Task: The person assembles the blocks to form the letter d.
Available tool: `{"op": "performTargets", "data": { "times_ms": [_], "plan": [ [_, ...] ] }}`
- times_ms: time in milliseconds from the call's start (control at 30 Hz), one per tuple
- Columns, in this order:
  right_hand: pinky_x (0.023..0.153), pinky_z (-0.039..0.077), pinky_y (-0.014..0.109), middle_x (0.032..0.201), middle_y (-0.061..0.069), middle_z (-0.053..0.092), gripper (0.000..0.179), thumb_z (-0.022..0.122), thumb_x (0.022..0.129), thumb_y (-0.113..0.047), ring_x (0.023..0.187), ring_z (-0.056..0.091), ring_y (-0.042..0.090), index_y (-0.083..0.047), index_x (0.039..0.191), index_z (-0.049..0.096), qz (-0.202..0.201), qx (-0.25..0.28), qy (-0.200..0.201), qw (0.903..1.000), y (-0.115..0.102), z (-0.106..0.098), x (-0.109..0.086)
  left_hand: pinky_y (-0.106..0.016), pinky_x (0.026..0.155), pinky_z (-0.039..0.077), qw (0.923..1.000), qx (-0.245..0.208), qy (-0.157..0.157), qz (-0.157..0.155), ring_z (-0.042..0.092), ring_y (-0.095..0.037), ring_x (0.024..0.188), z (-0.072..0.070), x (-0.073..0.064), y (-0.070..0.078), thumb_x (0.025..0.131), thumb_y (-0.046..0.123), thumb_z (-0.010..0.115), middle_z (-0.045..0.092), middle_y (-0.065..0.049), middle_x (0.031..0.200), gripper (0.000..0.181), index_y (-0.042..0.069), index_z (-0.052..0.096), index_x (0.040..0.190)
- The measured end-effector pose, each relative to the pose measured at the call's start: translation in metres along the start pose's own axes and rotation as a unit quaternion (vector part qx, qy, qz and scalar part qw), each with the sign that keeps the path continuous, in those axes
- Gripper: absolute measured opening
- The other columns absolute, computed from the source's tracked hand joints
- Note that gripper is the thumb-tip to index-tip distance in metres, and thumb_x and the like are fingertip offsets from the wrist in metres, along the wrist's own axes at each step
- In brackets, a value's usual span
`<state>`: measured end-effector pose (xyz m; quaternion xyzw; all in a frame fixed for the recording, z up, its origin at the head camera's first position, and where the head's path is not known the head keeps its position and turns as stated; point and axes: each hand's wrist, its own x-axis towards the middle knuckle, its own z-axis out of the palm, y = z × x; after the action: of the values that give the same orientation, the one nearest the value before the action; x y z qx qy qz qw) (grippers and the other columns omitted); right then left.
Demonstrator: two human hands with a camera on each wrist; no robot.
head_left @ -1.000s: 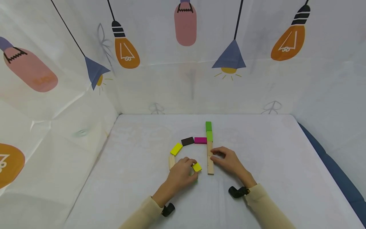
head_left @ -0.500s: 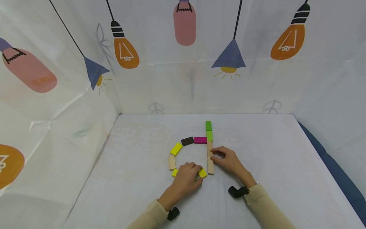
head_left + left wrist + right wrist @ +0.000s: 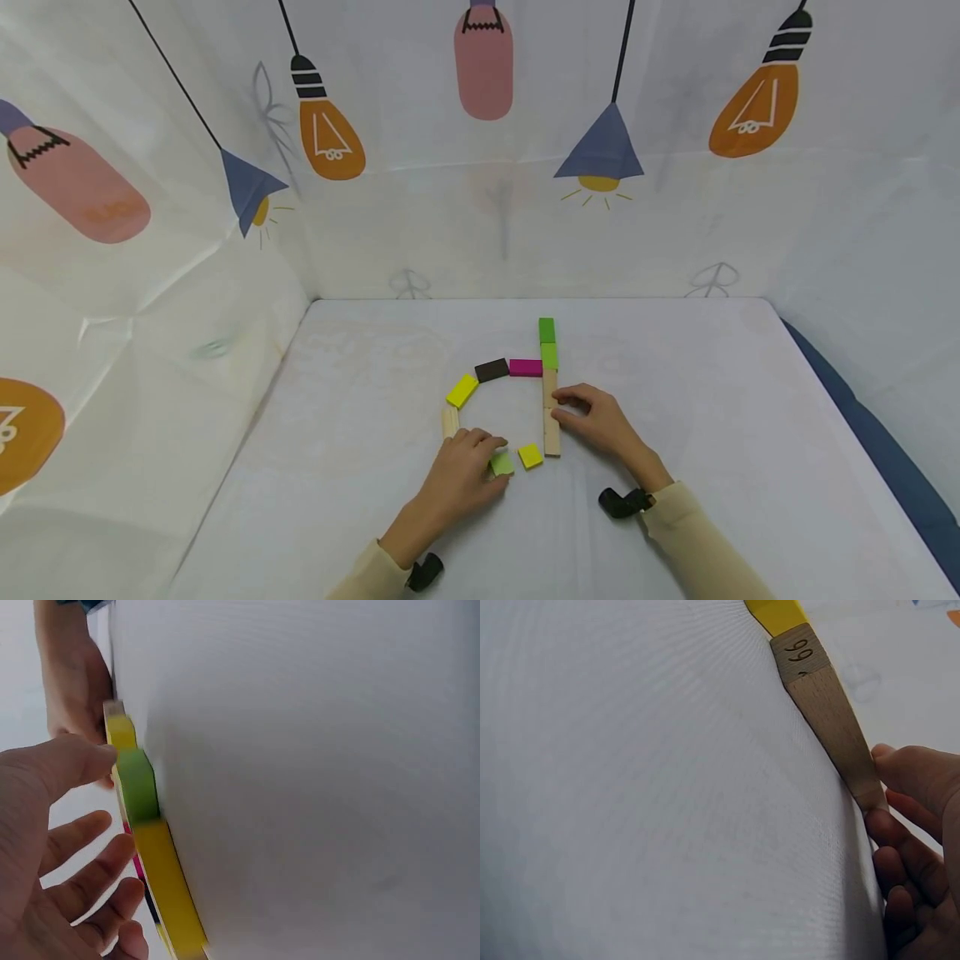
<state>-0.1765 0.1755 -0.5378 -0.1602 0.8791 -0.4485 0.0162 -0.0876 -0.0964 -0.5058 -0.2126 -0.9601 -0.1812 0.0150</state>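
My left hand (image 3: pixel 453 479) is at the near side of a ring of coloured wooden blocks, thumb and forefinger spread around a light green block (image 3: pixel 501 464). In the left wrist view its thumb is at the green block's edge and the other fingers are loosely bent. Beside that block lies a yellow block (image 3: pixel 530 456); another yellow block (image 3: pixel 169 877) is hidden by the hand in the head view. The right hand (image 3: pixel 600 421) touches the right side of two plain wooden blocks (image 3: pixel 551 433) with thumb and forefinger, its other fingers loosely bent.
Two green blocks (image 3: pixel 548 343) continue the straight row away from me. A magenta block (image 3: pixel 526 367), a dark block (image 3: pixel 492 370), a yellow block (image 3: pixel 462 390) and a plain block (image 3: pixel 450 421) curve left. All lie on a white table (image 3: pixel 660 358) before a lamp-printed curtain (image 3: pixel 465 217).
The left hand carried a yellow block right and toward me, left it near the straight row's near end, then moved left to the light green block. The right hand has stayed in place.
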Motion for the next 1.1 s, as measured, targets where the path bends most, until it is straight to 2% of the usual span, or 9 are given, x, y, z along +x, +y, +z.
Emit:
{"op": "performTargets", "data": {
  "times_ms": [267, 367, 433, 567, 800, 1100],
  "plan": [
    [0.096, 0.056, 0.043, 0.116, 0.002, 0.074, 0.034, 0.08, 0.091, -0.026, 0.106, 0.066, 0.02, -0.013, 0.122, 0.074, 0.005, 0.002, -0.002, 1.0, -0.003, -0.001, 0.001, -0.03, 0.086, 0.057, 0.9975, -0.031, 0.063, -0.002, 0.06, -0.013, 0.102, -0.007, -0.026, -0.027, 0.085, 0.017, 0.083, 0.064, 0.001, 0.113, 0.035, 0.016, 0.072, 0.118],
    [0.096, 0.056, 0.043, 0.116, 0.002, 0.074, 0.033, 0.08, 0.091, -0.026, 0.106, 0.066, 0.02, -0.013, 0.122, 0.074, 0.005, 0.002, -0.001, 1.0, -0.003, -0.001, 0.001, -0.032, 0.087, 0.057, 0.9966, -0.035, 0.074, -0.001, 0.061, -0.015, 0.103, -0.007, -0.031, -0.032, 0.085, 0.013, 0.083, 0.064, 0.0, 0.114, 0.03, 0.014, 0.074, 0.114],
    [0.095, 0.056, 0.043, 0.116, 0.002, 0.074, 0.033, 0.08, 0.091, -0.025, 0.106, 0.067, 0.02, -0.013, 0.121, 0.074, 0.004, 0.001, 0.001, 1.0, -0.002, -0.001, 0.001, -0.032, 0.087, 0.057, 0.9965, -0.044, 0.071, 0.002, 0.061, -0.016, 0.104, -0.007, -0.031, -0.034, 0.086, 0.012, 0.082, 0.064, -0.001, 0.115, 0.027, 0.013, 0.075, 0.112],
    [0.095, 0.056, 0.042, 0.116, 0.002, 0.074, 0.033, 0.08, 0.091, -0.025, 0.106, 0.066, 0.02, -0.013, 0.121, 0.074, 0.005, 0.003, 0.0, 1.0, -0.002, -0.001, 0.001, -0.031, 0.086, 0.057, 0.9966, -0.053, 0.061, 0.013, 0.06, -0.015, 0.103, -0.006, -0.029, -0.034, 0.086, 0.014, 0.082, 0.064, -0.001, 0.114, 0.023, 0.013, 0.077, 0.108],
    [0.095, 0.056, 0.041, 0.116, 0.002, 0.074, 0.033, 0.08, 0.091, -0.025, 0.106, 0.066, 0.02, -0.013, 0.122, 0.074, 0.006, 0.006, -0.003, 1.0, -0.002, 0.0, 0.001, -0.032, 0.083, 0.052, 0.9954, -0.025, 0.084, 0.04, 0.056, -0.014, 0.099, 0.001, -0.022, -0.025, 0.083, 0.028, 0.087, 0.064, 0.003, 0.112, 0.028, 0.02, 0.076, 0.107],
    [0.095, 0.056, 0.039, 0.116, 0.001, 0.074, 0.034, 0.08, 0.091, -0.028, 0.106, 0.066, 0.019, -0.014, 0.122, 0.074, 0.01, 0.005, -0.005, 0.9999, 0.0, 0.001, 0.0, -0.033, 0.086, 0.048, 0.998, 0.012, 0.05, 0.037, 0.055, -0.015, 0.107, 0.008, -0.013, -0.011, 0.087, 0.036, 0.083, 0.065, 0.005, 0.114, 0.029, 0.023, 0.077, 0.112]
  ]
}}
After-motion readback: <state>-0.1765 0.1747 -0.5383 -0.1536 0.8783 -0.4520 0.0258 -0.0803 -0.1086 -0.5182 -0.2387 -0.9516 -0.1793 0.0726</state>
